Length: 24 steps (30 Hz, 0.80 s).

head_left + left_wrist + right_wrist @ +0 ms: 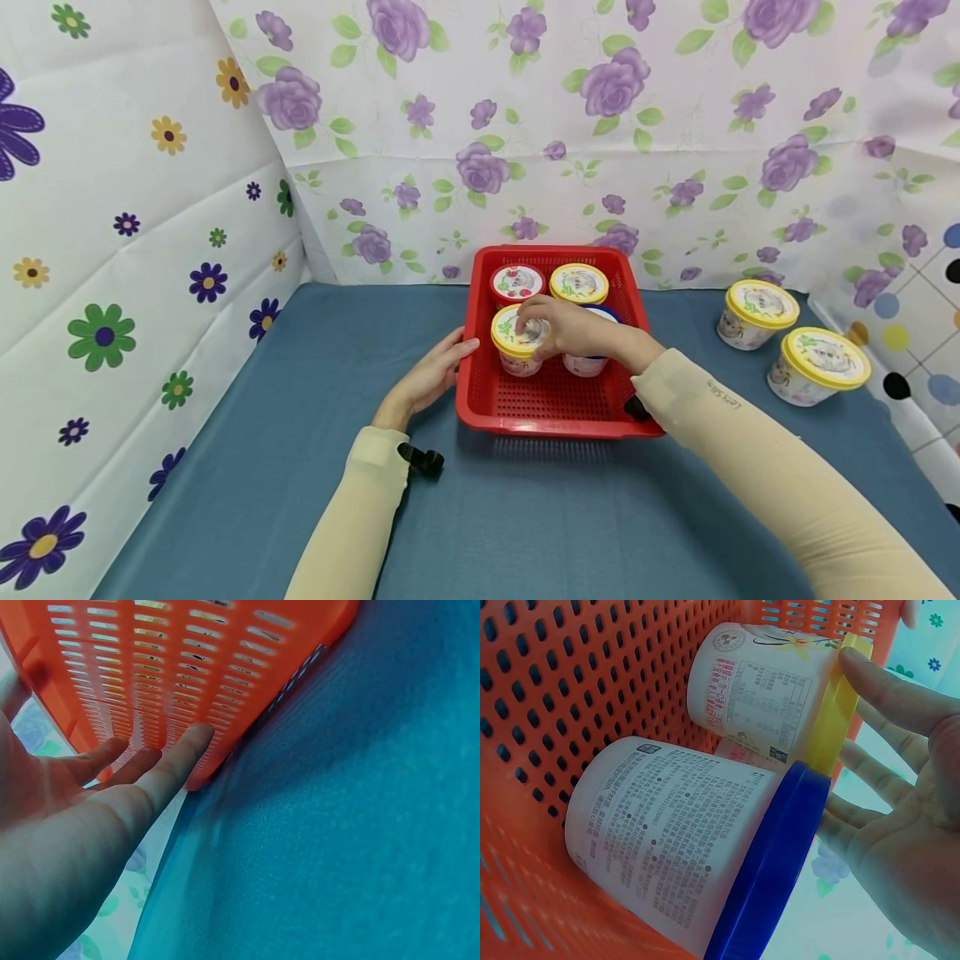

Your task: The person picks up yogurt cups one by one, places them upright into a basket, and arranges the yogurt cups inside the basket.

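A red slotted plastic basket (558, 425) holds several white paper tubs. At its left side, my left hand (431, 375) has its thumb over the rim and its extended fingers against the outer wall. My right hand (573, 329) reaches into the basket and grips the front-left yellow-lidded tub (517, 365) by its lid, thumb on one edge and fingers across. Just right of it, under my right hand, is a blue-lidded tub (675, 832). Behind them stand a red-lidded tub (517, 283) and another yellow-lidded tub (579, 283). The tubs stand upright in the head view.
Two more yellow-lidded tubs, one farther back (759, 315) and one nearer (819, 367), stand on the blue tablecloth (517, 525) at the right. A flowered curtain (420, 125) hangs behind the table, and another patterned sheet (112, 250) stands at the left.
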Available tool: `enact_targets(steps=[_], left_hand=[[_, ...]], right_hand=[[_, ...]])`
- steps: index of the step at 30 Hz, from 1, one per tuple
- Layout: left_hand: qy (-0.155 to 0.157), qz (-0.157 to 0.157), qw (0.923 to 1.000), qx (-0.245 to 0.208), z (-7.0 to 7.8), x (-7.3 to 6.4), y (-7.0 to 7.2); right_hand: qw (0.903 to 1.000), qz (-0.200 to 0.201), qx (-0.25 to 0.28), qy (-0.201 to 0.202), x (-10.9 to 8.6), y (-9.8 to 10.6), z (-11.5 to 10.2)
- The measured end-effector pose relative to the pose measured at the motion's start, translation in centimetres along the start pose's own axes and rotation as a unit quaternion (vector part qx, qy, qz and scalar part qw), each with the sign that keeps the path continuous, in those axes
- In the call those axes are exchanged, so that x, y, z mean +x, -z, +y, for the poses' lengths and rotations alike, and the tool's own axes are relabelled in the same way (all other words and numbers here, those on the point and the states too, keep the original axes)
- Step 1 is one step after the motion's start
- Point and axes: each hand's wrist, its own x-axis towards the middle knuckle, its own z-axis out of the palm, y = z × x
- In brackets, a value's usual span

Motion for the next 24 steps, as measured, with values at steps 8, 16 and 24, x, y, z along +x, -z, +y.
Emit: enact_targets(steps=[8, 16, 24], left_hand=[[0.001, 0.003, 1.0, -0.001, -0.07, 0.09, 0.01], [0.004, 0.006, 1.0, 0.0, -0.05, 0.08, -0.04], [0.0, 0.005, 1.0, 0.004, -0.06, 0.08, 0.05]], right_hand=[[0.9999, 0.001, -0.011, 0.01, 0.08, -0.06, 0.09], [0.9997, -0.007, -0.018, 0.014, 0.07, 0.02, 0.24], [0.9997, -0.019, -0.015, 0.006, -0.23, 0.3, 0.03]])
